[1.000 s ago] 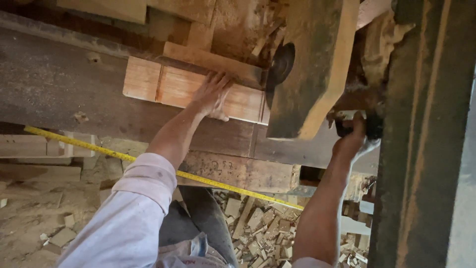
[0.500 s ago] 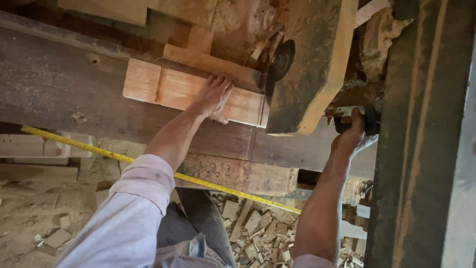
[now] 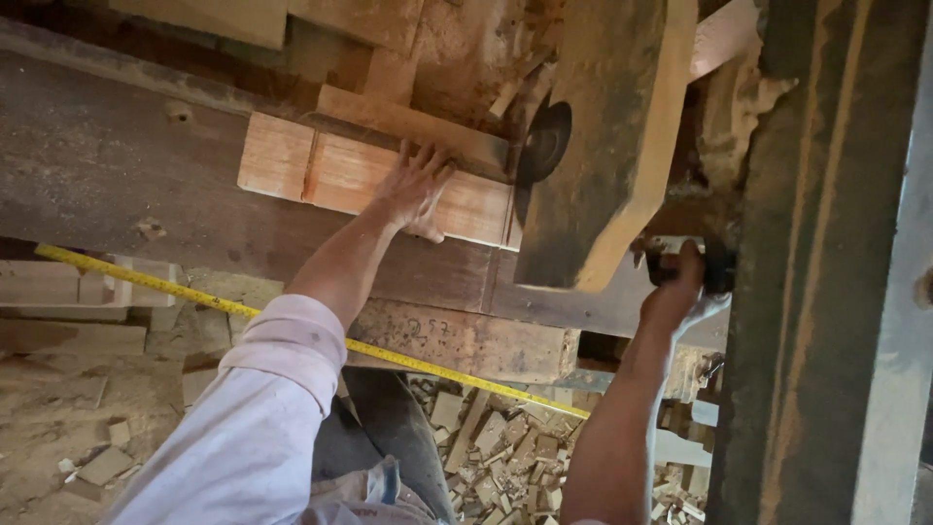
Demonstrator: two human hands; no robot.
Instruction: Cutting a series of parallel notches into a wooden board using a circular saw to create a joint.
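Pressing flat and open on the wooden block (image 3: pixel 369 180) is the left hand (image 3: pixel 416 190); the right hand (image 3: pixel 673 292) grips a black handle (image 3: pixel 717 270).

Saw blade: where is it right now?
In the head view, the dark round saw blade sits upper centre, half hidden under the wooden guard, just right of the pale plank that the left hand presses flat.

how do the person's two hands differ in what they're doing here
The left hand lies flat, fingers spread, on the pale wood board; the right hand is curled around a dark handle. The left hand sits beside the round saw blade; the right hand is lower, under the wooden guard block. Both are bare, arms reaching forward.
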